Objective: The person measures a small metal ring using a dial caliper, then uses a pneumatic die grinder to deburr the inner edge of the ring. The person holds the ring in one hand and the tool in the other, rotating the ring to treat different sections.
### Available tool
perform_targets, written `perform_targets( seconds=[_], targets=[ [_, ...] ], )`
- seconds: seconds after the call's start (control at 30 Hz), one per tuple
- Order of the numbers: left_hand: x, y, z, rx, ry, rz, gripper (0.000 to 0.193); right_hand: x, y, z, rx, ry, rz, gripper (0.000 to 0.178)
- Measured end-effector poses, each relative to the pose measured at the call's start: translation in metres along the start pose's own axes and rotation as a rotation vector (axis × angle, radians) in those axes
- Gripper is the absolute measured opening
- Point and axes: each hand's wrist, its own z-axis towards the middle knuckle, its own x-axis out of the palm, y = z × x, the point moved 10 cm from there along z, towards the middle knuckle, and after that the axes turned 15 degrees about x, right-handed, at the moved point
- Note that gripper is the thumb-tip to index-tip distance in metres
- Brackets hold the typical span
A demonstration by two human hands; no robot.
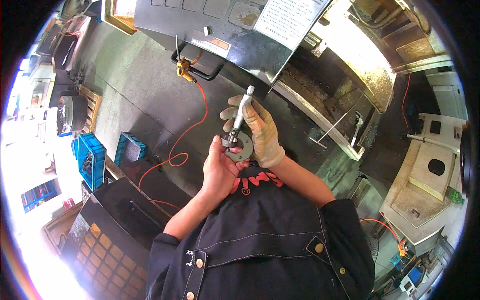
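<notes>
In front of my chest is an outside micrometer (239,118), its silver barrel slanting up and to the right and its grey curved frame (245,149) at the lower end. My right hand (264,134), in a worn pale glove, is closed around the barrel. My bare left hand (218,167) grips a small round metal part (229,141) at the frame's opening, thumb on its left side. The left fingers are partly hidden beneath the part and the frame. Whether the measuring faces touch the part is too small to tell.
Ahead stands a dark machine panel (235,50) with a black handle, where a yellow air gun (184,69) hangs on a red hose (204,107). An open machine bay (320,95) lies to the right. Blue crates (91,161) stand left, above a dark cabinet (120,215).
</notes>
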Motion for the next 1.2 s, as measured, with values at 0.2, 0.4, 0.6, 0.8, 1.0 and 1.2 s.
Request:
perform_targets(
  seconds=[0.2, 0.4, 0.6, 0.8, 1.0, 1.2],
  targets=[
    [-0.001, 0.001, 0.001, -0.015, 0.017, -0.055, 0.043, 0.004, 0.007, -0.005, -0.03, -0.007, -0.067, 0.037],
    [-0.002, -0.002, 0.001, 0.016, -0.043, -0.015, 0.043, 0.0, 0.002, -0.001, -0.019, -0.011, -0.015, 0.036],
    [-0.003, -0.008, 0.0, 0.054, -0.058, -0.008, 0.042, 0.006, 0.004, -0.003, -0.032, -0.017, -0.053, 0.045],
    [-0.01, -0.009, 0.0, 0.041, 0.028, -0.014, 0.041, 0.007, 0.003, -0.004, -0.023, -0.048, -0.055, 0.043],
    [0.001, -0.015, -0.001, 0.099, 0.034, -0.002, 0.04, 0.008, 0.003, -0.002, -0.048, -0.025, -0.061, 0.039],
    [0.003, -0.014, 0.002, 0.124, 0.035, 0.017, 0.039, 0.004, -0.002, 0.001, -0.062, -0.021, -0.048, 0.032]
  ],
)
